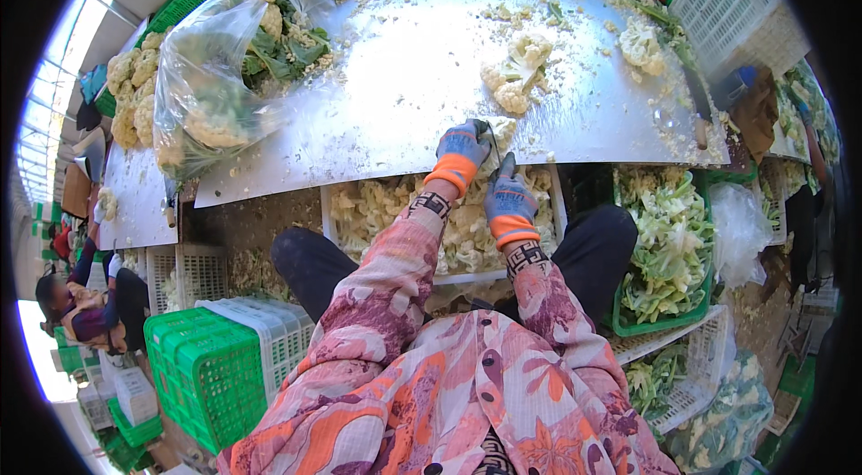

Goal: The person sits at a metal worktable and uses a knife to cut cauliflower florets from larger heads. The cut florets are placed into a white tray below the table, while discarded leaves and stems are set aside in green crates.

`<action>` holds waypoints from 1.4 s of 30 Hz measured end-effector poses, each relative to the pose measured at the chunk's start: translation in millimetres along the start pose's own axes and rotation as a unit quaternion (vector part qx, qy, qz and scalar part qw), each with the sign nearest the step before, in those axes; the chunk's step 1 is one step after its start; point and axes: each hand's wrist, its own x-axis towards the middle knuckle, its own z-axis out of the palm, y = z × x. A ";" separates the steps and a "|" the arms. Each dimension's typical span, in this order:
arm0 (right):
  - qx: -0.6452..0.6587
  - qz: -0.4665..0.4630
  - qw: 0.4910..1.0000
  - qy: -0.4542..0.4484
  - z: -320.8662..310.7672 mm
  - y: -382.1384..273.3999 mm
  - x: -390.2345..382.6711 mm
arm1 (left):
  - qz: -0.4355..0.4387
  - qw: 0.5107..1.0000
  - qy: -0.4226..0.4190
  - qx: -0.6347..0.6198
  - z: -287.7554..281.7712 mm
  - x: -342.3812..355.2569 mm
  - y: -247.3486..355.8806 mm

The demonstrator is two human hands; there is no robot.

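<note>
At the near edge of the metal table (377, 71), my left hand (463, 152), in a grey-blue glove with orange cuff, grips a pale cauliflower piece (499, 130). My right hand (510, 201), gloved alike, is just below and right of it, closed on what looks like a small knife (495, 158), mostly hidden. A cut cauliflower (519, 69) lies beyond my hands among scattered crumbs. A white crate (558, 219) full of florets sits under the edge, between my knees. Another piece (640, 48) lies farther right, near a knife with a wooden handle (700, 129).
A clear bag of cauliflower (220, 71) and loose heads (135, 98) lie left. Green crates (197, 367) stand lower left; a green crate of leaves (660, 250) is right. A white basket (732, 4) stands back right. A co-worker (99, 313) sits far left.
</note>
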 end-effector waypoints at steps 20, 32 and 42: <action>-0.003 0.057 0.998 -0.015 2.2 -5.2 9.2 | -0.033 0.995 -0.059 0.072 4.8 9.0 -5.7; 0.041 0.024 0.996 -0.075 3.2 30.0 -7.0 | 0.014 0.974 -0.144 0.175 -12.4 22.6 21.2; 0.113 -0.032 0.993 -0.020 45.2 41.6 -30.4 | 0.040 0.991 -0.092 0.090 -28.9 -35.3 -7.5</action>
